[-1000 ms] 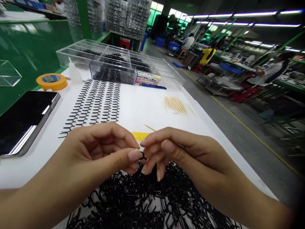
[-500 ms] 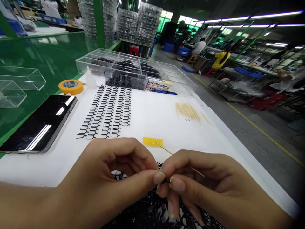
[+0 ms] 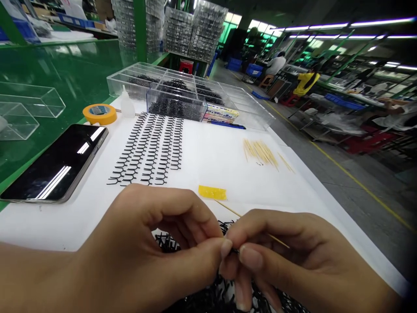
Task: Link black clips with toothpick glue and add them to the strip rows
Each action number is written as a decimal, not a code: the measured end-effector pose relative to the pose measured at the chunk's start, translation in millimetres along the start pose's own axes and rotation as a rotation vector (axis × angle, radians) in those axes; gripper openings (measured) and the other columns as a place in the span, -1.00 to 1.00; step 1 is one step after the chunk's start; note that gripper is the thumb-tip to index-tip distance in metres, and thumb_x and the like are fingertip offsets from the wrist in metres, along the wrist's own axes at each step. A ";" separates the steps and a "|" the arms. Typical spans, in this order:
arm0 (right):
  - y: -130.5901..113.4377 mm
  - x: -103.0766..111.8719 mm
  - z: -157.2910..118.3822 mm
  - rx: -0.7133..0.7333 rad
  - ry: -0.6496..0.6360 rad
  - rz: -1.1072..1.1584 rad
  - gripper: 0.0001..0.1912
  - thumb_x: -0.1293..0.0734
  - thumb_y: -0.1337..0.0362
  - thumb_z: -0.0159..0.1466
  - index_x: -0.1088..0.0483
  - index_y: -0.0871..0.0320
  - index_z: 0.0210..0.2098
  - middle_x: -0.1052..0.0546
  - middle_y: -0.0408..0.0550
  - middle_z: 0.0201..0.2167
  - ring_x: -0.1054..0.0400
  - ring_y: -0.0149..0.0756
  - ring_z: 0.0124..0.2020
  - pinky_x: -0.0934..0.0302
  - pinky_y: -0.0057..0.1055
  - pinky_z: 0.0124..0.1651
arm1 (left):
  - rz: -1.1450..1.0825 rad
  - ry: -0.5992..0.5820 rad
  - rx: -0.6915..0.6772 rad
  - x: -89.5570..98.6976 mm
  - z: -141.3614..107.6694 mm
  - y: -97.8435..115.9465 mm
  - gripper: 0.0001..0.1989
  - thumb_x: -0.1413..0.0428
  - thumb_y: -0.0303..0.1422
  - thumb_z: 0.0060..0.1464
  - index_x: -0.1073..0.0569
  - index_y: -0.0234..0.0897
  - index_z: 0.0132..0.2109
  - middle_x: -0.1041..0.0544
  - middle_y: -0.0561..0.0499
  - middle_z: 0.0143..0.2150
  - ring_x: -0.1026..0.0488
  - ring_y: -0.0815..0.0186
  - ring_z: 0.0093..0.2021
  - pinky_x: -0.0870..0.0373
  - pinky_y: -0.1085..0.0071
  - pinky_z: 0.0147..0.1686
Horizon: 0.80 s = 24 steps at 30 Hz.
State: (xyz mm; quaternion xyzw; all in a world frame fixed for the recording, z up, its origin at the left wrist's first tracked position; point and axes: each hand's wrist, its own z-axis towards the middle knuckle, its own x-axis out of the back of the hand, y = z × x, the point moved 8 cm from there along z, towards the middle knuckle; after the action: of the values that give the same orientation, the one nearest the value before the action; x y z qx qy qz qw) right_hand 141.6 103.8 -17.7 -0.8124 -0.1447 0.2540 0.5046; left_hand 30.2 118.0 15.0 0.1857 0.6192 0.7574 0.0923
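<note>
Fingertips, left hand (image 3: 140, 248): thumb and index close together, pinching 1 side of a small black wire piece (image 3: 235, 251); probably so because the piece is too small for a full grasp.
Fingertips, right hand (image 3: 299, 252): thumb and index narrow at the other side of the piece, the lower fingers curled below; this seems to give a steady hold from 2 sides.
Wire piece: between both hands, mostly covered by fingertips, above the black pile (image 3: 208, 298); its exact shape I cannot tell.
Toothpick (image 3: 227, 207): it passes behind the right index and appears again inside the curve of this hand, perhaps tucked there to leave thumb and index free. Which finger grips it, I cannot tell.
Yellow strip (image 3: 212, 192): flat on the white work surface (image 3: 208, 152), near the toothpick tip, likely for easy reach.
Forked black pieces (image 3: 176, 152): laid in 5 columns, apparently so that each can be seen separately.
Loose toothpicks (image 3: 260, 152): bundled at the right, probably as a handy supply.
Compartment tray (image 3: 257, 114): at the far side, black pieces inside; its walls seem to separate them.
Phone (image 3: 55, 165), orange tape roll (image 3: 99, 114), squeeze bottle (image 3: 127, 105): at the left, outside the hands' working space.
</note>
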 end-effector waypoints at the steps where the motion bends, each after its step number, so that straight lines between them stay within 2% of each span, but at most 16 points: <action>1: 0.6 -0.9 0.6 -0.003 -0.004 0.010 -0.96 -0.39 0.30 0.21 -0.51 0.10 -0.38 -0.50 -0.18 -0.51 -0.41 -0.61 -0.55 -0.10 -0.83 -0.59 | 0.002 0.006 -0.014 1.0 -0.8 0.5 -0.89 -0.20 -0.55 -0.06 -0.47 -0.30 -0.48 -0.53 0.20 -0.58 -0.44 0.60 -0.58 -0.33 0.88 -0.53; 5: 1.2 -3.8 1.1 -0.007 -0.021 0.025 -0.95 -0.39 0.32 0.21 -0.51 0.11 -0.38 -0.50 -0.18 -0.51 -0.42 -0.61 -0.52 -0.11 -0.85 -0.58 | -0.011 0.019 -0.070 1.9 -1.7 2.5 -0.87 -0.20 -0.52 -0.05 -0.46 -0.26 -0.49 -0.54 0.22 -0.58 -0.45 0.59 -0.59 -0.33 0.87 -0.56; 11: 2.5 -2.8 -3.7 0.001 -0.034 0.057 -0.94 -0.37 0.31 0.24 -0.50 0.11 -0.35 -0.50 -0.17 -0.50 -0.42 -0.60 -0.51 -0.16 -0.84 -0.56 | -0.029 0.029 -0.009 -1.9 0.1 -0.8 -0.88 -0.20 -0.54 -0.06 -0.47 -0.25 -0.46 -0.54 0.23 -0.57 -0.46 0.58 -0.58 -0.33 0.87 -0.57; 15: 5.0 -1.9 -3.7 -0.011 -0.041 0.041 -0.94 -0.36 0.32 0.24 -0.50 0.11 -0.34 -0.50 -0.17 -0.49 -0.43 -0.59 -0.49 -0.16 -0.84 -0.54 | 0.003 -0.003 -0.024 -5.3 -4.1 -0.8 -0.87 -0.21 -0.57 -0.09 -0.46 -0.26 -0.48 -0.53 0.23 -0.58 -0.45 0.59 -0.60 -0.32 0.88 -0.58; 20: 5.2 -3.9 -2.6 -0.022 -0.056 0.042 -0.95 -0.35 0.33 0.25 -0.49 0.11 -0.33 -0.50 -0.17 -0.49 -0.43 -0.59 -0.47 -0.17 -0.83 -0.53 | -0.019 0.006 -0.038 -4.4 -3.5 -2.8 -0.89 -0.18 -0.50 -0.02 -0.46 -0.27 -0.47 -0.53 0.20 -0.59 -0.45 0.56 -0.61 -0.34 0.84 -0.59; 24: 4.0 -3.1 -2.3 -0.023 -0.044 0.036 -0.92 -0.36 0.27 0.24 -0.48 0.14 -0.35 -0.49 -0.16 -0.50 -0.41 -0.59 -0.51 -0.12 -0.82 -0.58 | -0.045 0.021 0.024 -3.2 -2.4 -7.8 -0.89 -0.19 -0.51 -0.05 -0.47 -0.28 -0.49 -0.52 0.18 -0.59 -0.44 0.56 -0.59 -0.35 0.83 -0.55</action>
State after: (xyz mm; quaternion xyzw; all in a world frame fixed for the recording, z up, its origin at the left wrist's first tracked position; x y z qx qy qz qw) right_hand 140.2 98.7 -19.6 -0.8148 -0.1437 0.2792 0.4874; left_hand 31.4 116.3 6.5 0.1648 0.6334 0.7494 0.1005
